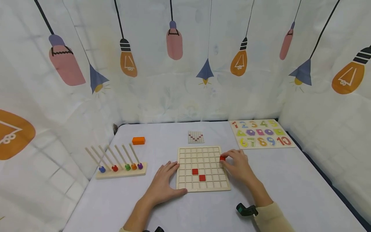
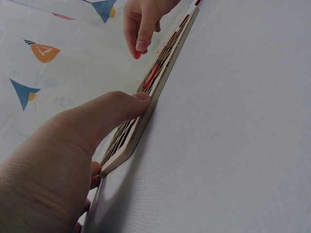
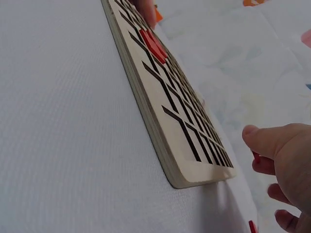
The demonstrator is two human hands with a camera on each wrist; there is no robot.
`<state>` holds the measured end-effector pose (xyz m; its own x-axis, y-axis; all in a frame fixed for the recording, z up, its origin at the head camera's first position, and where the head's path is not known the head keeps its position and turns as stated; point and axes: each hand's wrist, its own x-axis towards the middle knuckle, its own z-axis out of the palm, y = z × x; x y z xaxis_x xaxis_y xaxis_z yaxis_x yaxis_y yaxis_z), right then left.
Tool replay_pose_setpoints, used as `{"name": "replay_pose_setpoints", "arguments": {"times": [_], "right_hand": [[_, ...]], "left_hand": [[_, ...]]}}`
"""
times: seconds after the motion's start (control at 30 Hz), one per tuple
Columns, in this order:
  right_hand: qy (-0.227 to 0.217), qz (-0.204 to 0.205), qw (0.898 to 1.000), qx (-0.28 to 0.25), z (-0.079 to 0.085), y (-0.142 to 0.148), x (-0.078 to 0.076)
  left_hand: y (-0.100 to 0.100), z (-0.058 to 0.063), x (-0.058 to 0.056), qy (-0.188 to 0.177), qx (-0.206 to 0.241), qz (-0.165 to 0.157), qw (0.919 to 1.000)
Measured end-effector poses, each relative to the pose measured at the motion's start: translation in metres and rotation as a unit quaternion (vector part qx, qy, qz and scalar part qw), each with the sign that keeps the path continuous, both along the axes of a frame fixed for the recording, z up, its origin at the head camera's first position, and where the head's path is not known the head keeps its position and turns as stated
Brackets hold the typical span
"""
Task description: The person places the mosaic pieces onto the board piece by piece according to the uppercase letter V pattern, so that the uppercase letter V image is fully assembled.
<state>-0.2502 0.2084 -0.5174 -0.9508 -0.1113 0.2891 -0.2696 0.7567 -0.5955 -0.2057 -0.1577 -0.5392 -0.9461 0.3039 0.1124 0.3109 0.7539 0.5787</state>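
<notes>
A square wooden grid board (image 1: 215,184) lies on the white table, with two red square tiles in its cells, one (image 1: 195,171) diagonally above the other (image 1: 202,178). My left hand (image 1: 163,183) rests at the board's lower left corner, its fingers fairly straight along the left edge and the thumb on the near edge. With thumb and fingertips my right hand (image 1: 238,164) pinches a red tile (image 1: 222,158) over the board's right edge. In the left wrist view that tile (image 2: 138,55) shows above the board, mostly covered by fingers.
Behind the board lies a small pattern card (image 1: 196,137). A wooden peg stand (image 1: 121,174) with coloured beads is on the left, an orange block (image 1: 138,140) behind it. A number and shape puzzle board (image 1: 262,133) lies back right. Printed cloth walls (image 1: 185,96) enclose the table.
</notes>
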Motion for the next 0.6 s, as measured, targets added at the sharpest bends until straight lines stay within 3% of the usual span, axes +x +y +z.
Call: {"name": "replay_pose_setpoints", "arguments": {"times": [0.6], "right_hand": [[0.002, 0.017, 1.000, 0.000, 0.006, -0.025, -0.001]], "left_hand": [[-0.001, -0.001, 0.001, 0.009, -0.003, -0.002, 1.0000]]}}
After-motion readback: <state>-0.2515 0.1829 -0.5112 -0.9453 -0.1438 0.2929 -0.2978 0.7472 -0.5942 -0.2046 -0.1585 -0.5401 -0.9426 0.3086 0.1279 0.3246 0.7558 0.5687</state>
